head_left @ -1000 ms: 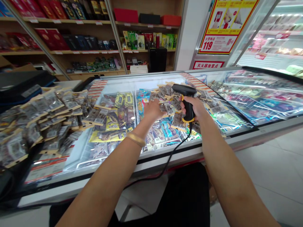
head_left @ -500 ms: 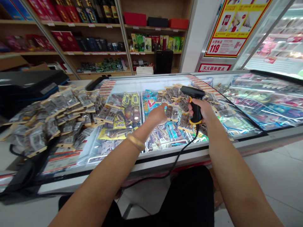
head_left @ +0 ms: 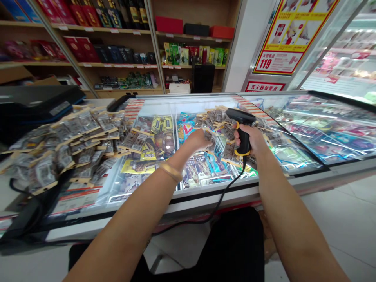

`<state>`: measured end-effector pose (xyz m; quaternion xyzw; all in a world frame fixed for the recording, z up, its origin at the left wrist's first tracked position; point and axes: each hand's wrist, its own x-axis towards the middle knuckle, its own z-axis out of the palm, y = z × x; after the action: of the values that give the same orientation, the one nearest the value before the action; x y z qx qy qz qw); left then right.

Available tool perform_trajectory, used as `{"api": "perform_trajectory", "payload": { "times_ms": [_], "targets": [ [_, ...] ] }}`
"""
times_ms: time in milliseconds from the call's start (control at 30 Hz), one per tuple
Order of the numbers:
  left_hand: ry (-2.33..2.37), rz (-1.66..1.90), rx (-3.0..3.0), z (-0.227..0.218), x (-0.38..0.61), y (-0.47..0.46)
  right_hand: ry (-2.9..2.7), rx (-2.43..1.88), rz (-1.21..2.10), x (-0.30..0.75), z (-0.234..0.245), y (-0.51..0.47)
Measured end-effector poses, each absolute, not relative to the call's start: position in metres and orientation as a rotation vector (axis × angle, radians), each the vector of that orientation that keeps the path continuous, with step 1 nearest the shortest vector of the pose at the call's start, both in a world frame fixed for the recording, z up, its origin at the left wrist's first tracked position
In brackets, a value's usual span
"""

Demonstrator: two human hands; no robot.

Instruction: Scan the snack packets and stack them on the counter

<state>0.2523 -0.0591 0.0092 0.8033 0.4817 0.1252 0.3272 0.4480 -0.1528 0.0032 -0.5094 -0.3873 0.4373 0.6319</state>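
Observation:
My right hand (head_left: 255, 141) is wrapped round the grip of a black and yellow barcode scanner (head_left: 242, 127), whose cable hangs down over the freezer's front edge. My left hand (head_left: 198, 140) is closed on a small clear packet with a tan card header (head_left: 210, 137), held just left of the scanner's head. Both hands hover over a pile of similar packets (head_left: 223, 119) lying on the glass lid of a chest freezer (head_left: 164, 105).
A bigger heap of the same packets (head_left: 73, 137) covers the lid's left end. A black device (head_left: 38, 103) sits at the far left. Shelves of boxed goods (head_left: 117, 58) stand behind, a second glass freezer (head_left: 320, 121) to the right, tiled floor (head_left: 337, 219) below.
My left hand, pointing with fingers out half a second ago, has closed on a packet and lifted it beside the scanner. The right hand with the scanner has barely moved.

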Motion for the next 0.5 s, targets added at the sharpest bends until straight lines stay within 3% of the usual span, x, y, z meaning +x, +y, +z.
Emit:
{"api": "perform_trajectory", "payload": {
  "times_ms": [267, 500],
  "targets": [
    [1.133, 0.928, 1.247, 0.019, 0.164, -0.038, -0.944, -1.151, 1.087, 0.417, 0.007, -0.150],
    [1.158, 1.152, 1.085, 0.013, 0.127, -0.024, -1.236, -1.170, 1.323, 0.343, 0.014, -0.115]
  ]
}}
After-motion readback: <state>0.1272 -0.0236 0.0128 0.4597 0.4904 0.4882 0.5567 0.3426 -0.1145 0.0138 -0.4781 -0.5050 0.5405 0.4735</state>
